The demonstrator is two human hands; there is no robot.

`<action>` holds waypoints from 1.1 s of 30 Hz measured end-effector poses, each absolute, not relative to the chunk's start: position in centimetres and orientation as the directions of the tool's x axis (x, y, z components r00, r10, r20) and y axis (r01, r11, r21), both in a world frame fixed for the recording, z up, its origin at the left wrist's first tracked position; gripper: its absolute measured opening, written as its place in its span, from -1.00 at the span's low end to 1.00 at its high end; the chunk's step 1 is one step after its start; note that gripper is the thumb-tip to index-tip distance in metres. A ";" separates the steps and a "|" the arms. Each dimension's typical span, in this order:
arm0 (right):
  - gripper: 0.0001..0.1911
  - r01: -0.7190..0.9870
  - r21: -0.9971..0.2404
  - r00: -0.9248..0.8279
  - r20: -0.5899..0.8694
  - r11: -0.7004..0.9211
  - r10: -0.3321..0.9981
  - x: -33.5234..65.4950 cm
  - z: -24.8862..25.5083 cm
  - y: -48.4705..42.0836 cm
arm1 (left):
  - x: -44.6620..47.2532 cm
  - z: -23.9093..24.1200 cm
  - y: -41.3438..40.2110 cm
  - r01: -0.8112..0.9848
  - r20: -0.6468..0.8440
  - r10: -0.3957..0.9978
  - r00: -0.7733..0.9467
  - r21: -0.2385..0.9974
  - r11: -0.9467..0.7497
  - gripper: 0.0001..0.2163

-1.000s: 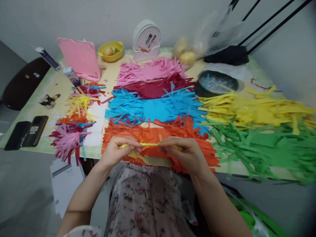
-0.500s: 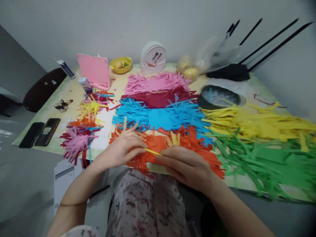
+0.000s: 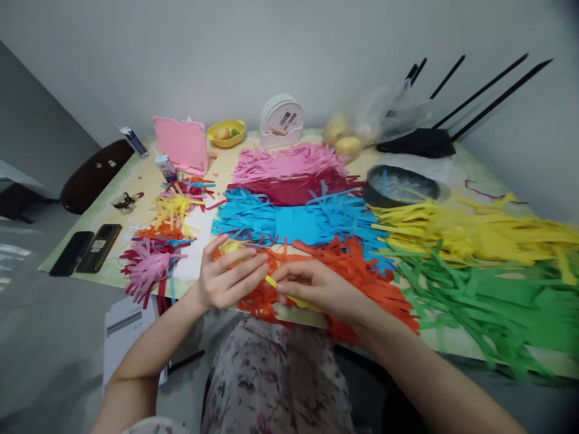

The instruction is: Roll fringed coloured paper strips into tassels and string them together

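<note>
We locate the narrow yellow paper-like strip, apparently twisted at its middle [image 3: 271, 281], between the two bare hands, above the fringed orange paper sheet [image 3: 353, 259] at the near edge of the pale yellow-and-green patterned surface [image 3: 104, 211]. The fingers of the right hand [image 3: 316, 283] pinch the strip just beside its exposed middle; those of the left hand [image 3: 233, 274] curl over its other side, but their contact is hidden and we cannot tell whether they grip. We judge the strip very light and soft, slightly stiffer where twisted, not slippery, and liable to tear or unwind under a hard pull. We should take hold of it close to the twisted middle, with light thumb-and-finger pressure, leaving the loose yellow ends free. For containers, we note the dark round bowl [image 3: 375, 196], holding clear, plastic-like material [image 3: 400, 184]; the yellow oval bowl [image 3: 226, 143], holding a pale round fruit [image 3: 221, 132] and a small green item we cannot identify; the pale pink-and-white holder [image 3: 281, 140], with round white discs [image 3: 284, 114] upright in it; and the clear plastic bag [image 3: 366, 120], with yellowish rounded items [image 3: 348, 146] at its left end.
</note>
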State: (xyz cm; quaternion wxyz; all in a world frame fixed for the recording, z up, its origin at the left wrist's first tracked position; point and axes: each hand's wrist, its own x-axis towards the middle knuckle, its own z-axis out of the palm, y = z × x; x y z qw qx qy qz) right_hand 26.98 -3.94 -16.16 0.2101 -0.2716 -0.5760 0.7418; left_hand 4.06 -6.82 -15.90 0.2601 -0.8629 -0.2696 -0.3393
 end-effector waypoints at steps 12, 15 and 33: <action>-0.86 -0.168 -0.968 -0.472 0.246 0.188 0.846 24.8 -15.1 -4.1 | 10.2 -17.0 -8.0 0.164 0.438 0.878 -0.195 0.897 -0.411 -0.85; -0.88 -0.089 -0.942 -0.382 0.331 0.323 0.863 24.8 -15.1 -3.6 | 11.2 -16.4 -7.7 0.067 0.322 0.929 -0.184 0.947 -0.315 -0.82; -0.66 0.957 -0.289 0.025 -0.047 -0.038 0.999 43.1 -18.8 22.3 | 8.7 -16.4 -4.0 0.136 0.298 0.778 -0.553 0.954 -0.268 -0.82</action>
